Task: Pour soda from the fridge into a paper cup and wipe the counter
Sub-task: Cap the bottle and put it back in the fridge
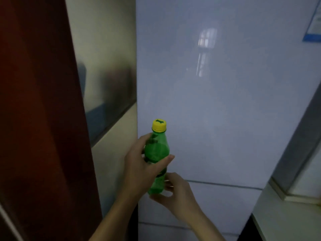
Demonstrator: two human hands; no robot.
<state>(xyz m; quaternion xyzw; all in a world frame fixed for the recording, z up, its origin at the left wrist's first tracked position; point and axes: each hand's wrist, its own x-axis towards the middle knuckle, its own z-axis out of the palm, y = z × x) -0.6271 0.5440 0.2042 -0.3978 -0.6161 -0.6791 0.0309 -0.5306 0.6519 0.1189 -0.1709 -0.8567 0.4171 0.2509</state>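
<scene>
Bottle first: green plastic, yellow cap screwed on, standing nearly upright in the air in front of the closed white fridge; I see both hands on it; my left hand wraps the middle, thumb across the front at the label, fingers curled round the far side up near the shoulder; my right hand cups the base from the right, fingers curled under and round the bottom, so both are gripping the bottle; green liquid shows through the lower part, though how full it is I cannot tell; the fridge door fills most of the view, glossy, with a window reflected in it and a seam below the hands where a second door begins; a blue-edged sticker sits at the door's upper right; left of the fridge is a pale wall with a shiny metal panel, and further left a dark red door; at lower right a pale worktop edge runs beside the fridge.
</scene>
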